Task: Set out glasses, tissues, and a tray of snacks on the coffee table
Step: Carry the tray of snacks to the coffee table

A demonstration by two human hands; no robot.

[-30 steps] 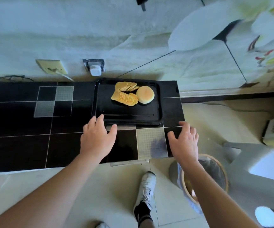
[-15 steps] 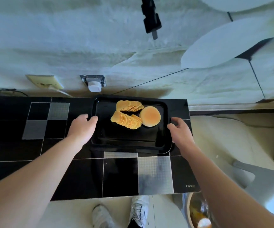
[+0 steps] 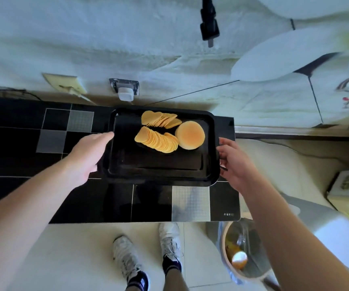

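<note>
A black rectangular tray [image 3: 158,171] rests on a black tiled counter [image 3: 22,143] against the wall. On the tray lie two fanned rows of yellow crisps [image 3: 157,139] and a round bun [image 3: 190,134]. My left hand [image 3: 87,152] grips the tray's left rim, thumb on top and fingers hidden under the edge. My right hand [image 3: 231,162] holds the right rim, fingers curled round it. No glasses or tissues are in view.
Wall sockets, one with a white plug [image 3: 125,95], sit just behind the tray. A lined waste bin [image 3: 244,248] with rubbish stands on the floor at the lower right, beside a white chair [image 3: 337,232]. My shoes [image 3: 148,255] are below the counter edge.
Both hands moved from the counter's front to the tray's sides and closed on its rims. The view shifted closer over the counter.
</note>
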